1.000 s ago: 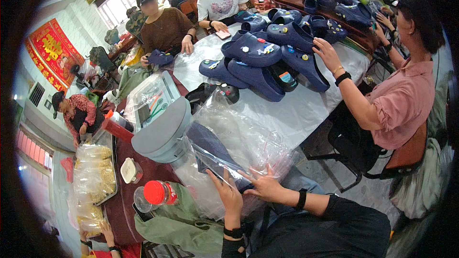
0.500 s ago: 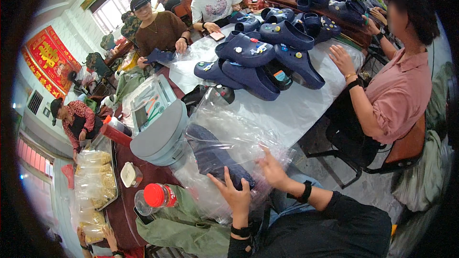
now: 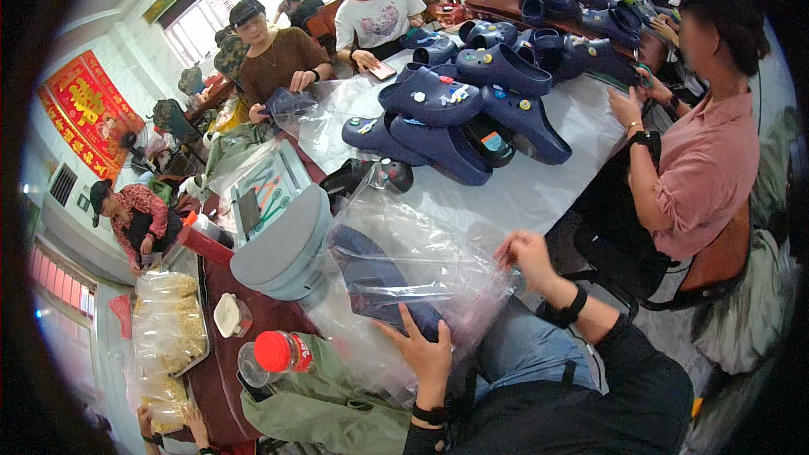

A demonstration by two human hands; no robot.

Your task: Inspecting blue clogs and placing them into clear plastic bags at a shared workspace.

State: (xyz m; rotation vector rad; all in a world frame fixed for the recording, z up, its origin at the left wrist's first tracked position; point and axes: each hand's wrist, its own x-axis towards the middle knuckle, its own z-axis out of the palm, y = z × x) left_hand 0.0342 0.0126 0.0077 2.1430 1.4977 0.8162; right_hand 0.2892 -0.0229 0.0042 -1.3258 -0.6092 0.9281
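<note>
My left hand [image 3: 428,350] lies flat with fingers spread on a dark blue clog [image 3: 375,280] that sits inside a clear plastic bag [image 3: 413,240] on my lap at the table's edge. My right hand [image 3: 524,254] pinches the bag's right edge, fingers curled on the plastic. A black band circles each of my wrists. A pile of dark blue clogs [image 3: 455,114] with small coloured charms rests farther up the white table [image 3: 539,185].
A grey machine [image 3: 282,244] stands left of the bag. A red-capped bottle [image 3: 274,354] and a green cloth [image 3: 329,409] are at lower left. A person in a pink shirt [image 3: 704,168] sits at the right; others sit at the far side.
My right hand slid from beside my left hand out to the bag's right edge. My left hand stays on the clog. The view has tilted slightly.
</note>
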